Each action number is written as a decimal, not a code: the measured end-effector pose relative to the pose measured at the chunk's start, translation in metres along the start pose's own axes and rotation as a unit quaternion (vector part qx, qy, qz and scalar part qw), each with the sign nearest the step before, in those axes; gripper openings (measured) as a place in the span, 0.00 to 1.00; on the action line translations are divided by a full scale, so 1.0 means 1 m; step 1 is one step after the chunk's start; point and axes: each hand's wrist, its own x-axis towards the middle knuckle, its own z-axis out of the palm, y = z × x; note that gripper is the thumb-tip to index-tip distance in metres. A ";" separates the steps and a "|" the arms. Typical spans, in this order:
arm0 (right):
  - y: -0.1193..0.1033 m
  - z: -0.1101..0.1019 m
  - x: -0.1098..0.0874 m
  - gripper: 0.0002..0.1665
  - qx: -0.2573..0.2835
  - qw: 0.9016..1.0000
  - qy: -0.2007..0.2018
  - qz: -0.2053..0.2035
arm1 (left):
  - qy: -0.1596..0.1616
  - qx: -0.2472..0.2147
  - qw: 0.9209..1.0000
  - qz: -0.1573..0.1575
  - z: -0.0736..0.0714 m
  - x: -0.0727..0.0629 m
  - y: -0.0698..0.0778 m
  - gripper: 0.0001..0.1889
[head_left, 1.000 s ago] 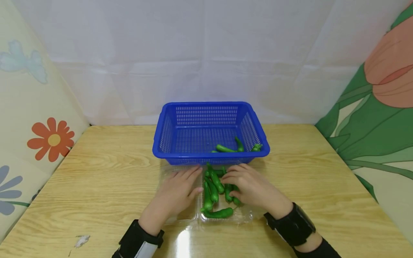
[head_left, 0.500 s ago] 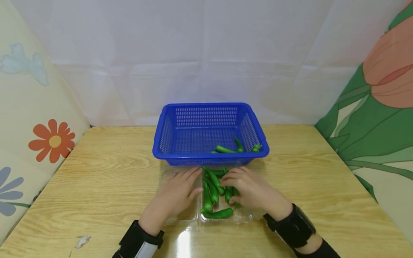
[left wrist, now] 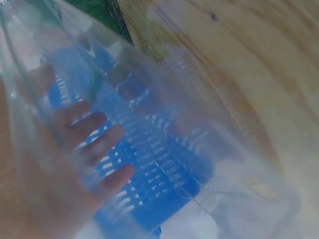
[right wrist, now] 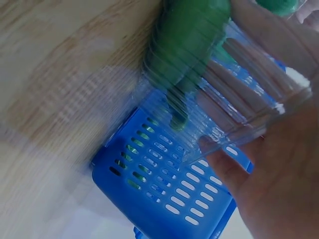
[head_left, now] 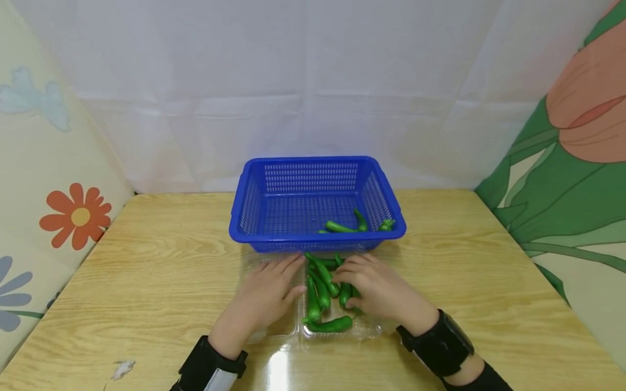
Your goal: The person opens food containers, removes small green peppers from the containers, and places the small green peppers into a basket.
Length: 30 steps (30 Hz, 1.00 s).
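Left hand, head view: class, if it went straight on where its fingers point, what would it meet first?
The left hand would probably meet the blue basket, at its front wall, but the far edge of the clear container may come first; depth is unclear.

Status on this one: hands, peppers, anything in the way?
Left hand over left half of tray, fingers extended. Right hand at peppers in right half, grip unclear. More peppers in basket behind. No obstruction seen.

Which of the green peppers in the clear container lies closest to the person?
The pepper lying sideways along the near edge of the clear container. The other peppers in it all lie farther back, toward the blue basket.
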 end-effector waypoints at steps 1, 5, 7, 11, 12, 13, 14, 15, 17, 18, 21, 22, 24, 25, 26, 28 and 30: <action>0.000 0.000 0.000 0.31 -0.001 1.000 0.000 0.000 | 0.000 -0.001 1.000 -0.001 0.000 0.000 0.000 0.32; 0.000 0.001 0.000 0.32 -0.001 1.000 0.000 -0.001 | 0.001 0.001 1.000 -0.002 0.000 -0.001 0.001 0.32; 0.000 0.001 -0.001 0.33 0.000 1.000 0.002 -0.002 | 0.001 0.002 1.000 -0.002 0.000 -0.001 0.001 0.32; 0.000 0.001 0.000 0.35 0.010 1.000 0.006 0.002 | 0.003 0.003 1.000 -0.003 0.000 -0.001 0.001 0.31; 0.000 0.001 0.000 0.35 0.013 1.000 0.006 0.004 | 0.004 0.003 1.000 -0.003 0.000 -0.001 0.001 0.31; 0.000 0.001 0.000 0.34 0.015 1.000 0.007 0.006 | 0.004 0.003 1.000 -0.003 0.000 -0.001 0.001 0.31; -0.001 0.001 0.000 0.34 0.017 1.000 0.006 0.008 | 0.004 0.003 1.000 -0.003 0.000 -0.001 0.001 0.31; -0.001 0.002 0.000 0.34 0.019 1.000 0.006 0.009 | 0.004 0.003 1.000 -0.004 0.000 -0.001 0.001 0.31; -0.001 0.002 -0.001 0.34 0.021 1.000 0.006 0.010 | 0.004 0.004 1.000 -0.003 0.000 -0.001 0.001 0.31; -0.002 0.002 -0.001 0.34 0.021 1.000 0.007 0.010 | 0.004 0.003 1.000 -0.003 0.000 -0.001 0.001 0.31; -0.002 0.002 -0.001 0.35 0.027 1.000 0.010 0.010 | 0.004 0.002 1.000 -0.003 0.001 -0.001 0.001 0.31; -0.002 0.002 -0.001 0.35 0.029 0.999 0.011 0.011 | 0.005 0.001 1.000 -0.003 0.001 -0.001 0.001 0.31; -0.002 0.003 -0.001 0.35 0.034 0.999 0.014 0.011 | 0.006 0.001 1.000 -0.003 0.001 -0.001 0.001 0.31; -0.002 0.002 -0.001 0.34 0.036 0.999 0.014 0.012 | 0.007 0.001 1.000 -0.003 0.001 -0.001 0.001 0.31; -0.002 0.002 -0.001 0.33 0.039 0.999 0.013 0.014 | 0.007 0.001 1.000 -0.004 0.002 -0.001 0.001 0.31; -0.001 0.002 -0.001 0.30 0.042 0.999 0.011 0.017 | 0.007 0.001 1.000 -0.004 0.002 -0.001 0.001 0.31; -0.001 0.002 -0.001 0.28 0.046 0.999 0.007 0.022 | 0.007 0.001 1.000 -0.005 0.002 0.000 0.001 0.31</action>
